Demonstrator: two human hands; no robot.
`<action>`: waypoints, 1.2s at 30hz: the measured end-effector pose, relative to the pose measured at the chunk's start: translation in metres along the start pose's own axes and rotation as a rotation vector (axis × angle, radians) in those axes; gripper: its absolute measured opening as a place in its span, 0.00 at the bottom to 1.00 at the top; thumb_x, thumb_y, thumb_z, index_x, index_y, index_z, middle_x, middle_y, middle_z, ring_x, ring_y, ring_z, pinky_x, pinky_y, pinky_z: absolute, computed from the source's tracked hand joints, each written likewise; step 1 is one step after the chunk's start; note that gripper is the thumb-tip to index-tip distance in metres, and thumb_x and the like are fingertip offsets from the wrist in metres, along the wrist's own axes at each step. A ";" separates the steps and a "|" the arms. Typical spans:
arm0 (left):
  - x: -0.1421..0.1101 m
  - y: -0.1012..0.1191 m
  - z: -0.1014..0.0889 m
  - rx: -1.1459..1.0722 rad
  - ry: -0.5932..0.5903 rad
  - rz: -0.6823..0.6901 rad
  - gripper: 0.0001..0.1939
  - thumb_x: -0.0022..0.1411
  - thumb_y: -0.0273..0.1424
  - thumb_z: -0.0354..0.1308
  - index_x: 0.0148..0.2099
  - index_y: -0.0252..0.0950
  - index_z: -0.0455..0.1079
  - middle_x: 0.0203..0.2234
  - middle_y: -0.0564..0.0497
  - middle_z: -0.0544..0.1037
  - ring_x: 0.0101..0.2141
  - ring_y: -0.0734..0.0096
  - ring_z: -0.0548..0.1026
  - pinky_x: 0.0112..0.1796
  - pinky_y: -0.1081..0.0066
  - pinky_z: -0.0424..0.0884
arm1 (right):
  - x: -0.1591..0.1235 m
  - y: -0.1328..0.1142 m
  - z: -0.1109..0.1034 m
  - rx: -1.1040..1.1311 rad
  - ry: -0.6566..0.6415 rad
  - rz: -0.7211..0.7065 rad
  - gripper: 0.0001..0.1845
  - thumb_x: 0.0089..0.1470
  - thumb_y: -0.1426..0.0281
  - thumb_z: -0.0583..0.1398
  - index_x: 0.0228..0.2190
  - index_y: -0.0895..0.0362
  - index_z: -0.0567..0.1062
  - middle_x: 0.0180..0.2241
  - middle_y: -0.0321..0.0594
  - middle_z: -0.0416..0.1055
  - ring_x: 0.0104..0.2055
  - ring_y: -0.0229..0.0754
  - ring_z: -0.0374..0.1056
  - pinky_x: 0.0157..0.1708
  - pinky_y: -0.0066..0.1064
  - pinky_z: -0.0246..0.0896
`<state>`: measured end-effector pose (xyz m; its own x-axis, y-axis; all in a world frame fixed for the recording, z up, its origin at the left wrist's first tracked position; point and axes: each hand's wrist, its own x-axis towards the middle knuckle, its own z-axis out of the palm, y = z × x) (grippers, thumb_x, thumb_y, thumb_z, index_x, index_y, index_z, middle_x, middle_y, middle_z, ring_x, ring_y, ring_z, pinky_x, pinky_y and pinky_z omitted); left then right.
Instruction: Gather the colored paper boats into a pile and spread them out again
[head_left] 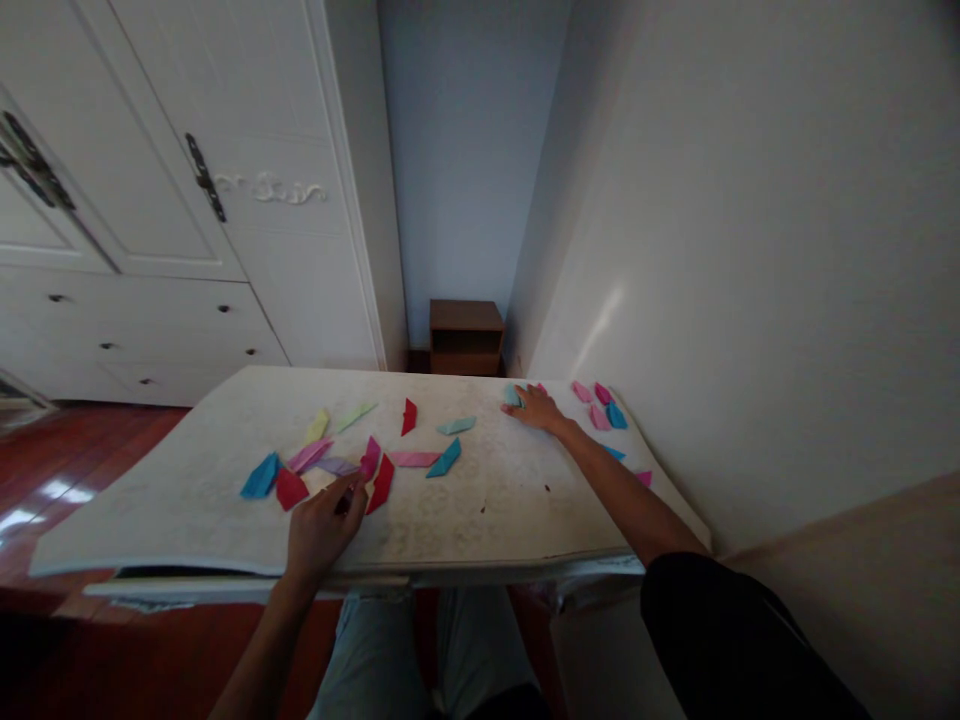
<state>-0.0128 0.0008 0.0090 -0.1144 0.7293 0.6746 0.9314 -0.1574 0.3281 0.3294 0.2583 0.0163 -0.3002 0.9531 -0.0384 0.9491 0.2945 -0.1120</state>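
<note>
Denim covers the legs (375,655) in front of the white table (517,515), while a black sleeve (735,630) lies beyond its near right corner. Along the table's near edge the middle is bare, apart from a few small dark marks, so there is open room between the two forearms. Over its left half, the left hand (322,530) has its fingers drawn narrow at a magenta piece (370,457) of folded paper, just beside a red piece (382,484); whether they grip it, I cannot tell. More folded pieces, blue (260,477), dark red (290,488), lilac (337,466) and yellow (317,426) among them, crowd the table's left half, well in from its left edge. Near the table's far edge the right hand (538,408) reaches out, fingers parted, touching a pale teal piece (513,395) (half of it lost under them). A pink scrap shows only partly behind that hand, and the right forearm cuts off a blue scrap (614,453). Four pieces (600,402) sit together by the table's far right corner, close to the edge and the wall (712,250). Beyond the table stand a brown cabinet (466,316), its lower part cut off, and a white wardrobe (300,280).
</note>
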 end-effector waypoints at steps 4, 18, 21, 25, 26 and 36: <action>0.001 0.001 -0.002 -0.097 0.006 -0.110 0.14 0.61 0.36 0.52 0.39 0.34 0.75 0.22 0.51 0.77 0.20 0.72 0.74 0.24 0.76 0.67 | -0.016 -0.026 0.006 -0.007 0.086 -0.050 0.31 0.61 0.50 0.49 0.57 0.57 0.64 0.59 0.53 0.58 0.63 0.54 0.51 0.57 0.47 0.49; -0.002 -0.004 -0.007 -0.514 0.276 -0.558 0.13 0.58 0.36 0.54 0.37 0.33 0.75 0.15 0.57 0.67 0.17 0.79 0.63 0.20 0.77 0.59 | -0.058 -0.099 -0.011 0.029 0.205 -0.329 0.16 0.58 0.69 0.54 0.46 0.56 0.74 0.47 0.43 0.72 0.48 0.45 0.68 0.46 0.32 0.62; -0.003 -0.012 -0.005 -0.716 0.441 -0.745 0.13 0.58 0.36 0.54 0.36 0.32 0.73 0.16 0.58 0.63 0.17 0.79 0.60 0.19 0.78 0.56 | -0.054 -0.121 -0.016 0.095 0.222 -0.360 0.15 0.56 0.71 0.55 0.43 0.57 0.76 0.44 0.42 0.74 0.45 0.43 0.69 0.46 0.31 0.62; -0.004 -0.020 0.000 -0.835 0.478 -0.804 0.12 0.57 0.36 0.55 0.36 0.32 0.73 0.16 0.58 0.63 0.18 0.79 0.60 0.19 0.78 0.56 | -0.047 -0.159 -0.023 0.261 0.279 -0.394 0.14 0.54 0.71 0.56 0.42 0.58 0.76 0.42 0.42 0.75 0.40 0.41 0.70 0.44 0.30 0.62; -0.005 -0.021 0.001 -0.845 0.466 -0.806 0.12 0.57 0.36 0.55 0.36 0.32 0.73 0.16 0.58 0.63 0.18 0.79 0.60 0.19 0.78 0.56 | -0.046 -0.171 -0.025 0.297 0.291 -0.407 0.14 0.54 0.72 0.57 0.42 0.58 0.76 0.42 0.42 0.74 0.40 0.41 0.70 0.44 0.29 0.62; -0.006 -0.021 -0.002 -0.767 0.381 -0.770 0.14 0.59 0.37 0.52 0.38 0.32 0.72 0.17 0.57 0.66 0.19 0.77 0.64 0.22 0.77 0.61 | -0.059 -0.293 -0.015 0.269 0.059 -0.718 0.12 0.58 0.70 0.55 0.38 0.56 0.78 0.39 0.40 0.76 0.41 0.41 0.70 0.41 0.29 0.61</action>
<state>-0.0326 -0.0016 -0.0013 -0.7807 0.5796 0.2337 0.1290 -0.2164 0.9677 0.0701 0.1173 0.0666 -0.8215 0.5387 0.1871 0.4648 0.8226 -0.3277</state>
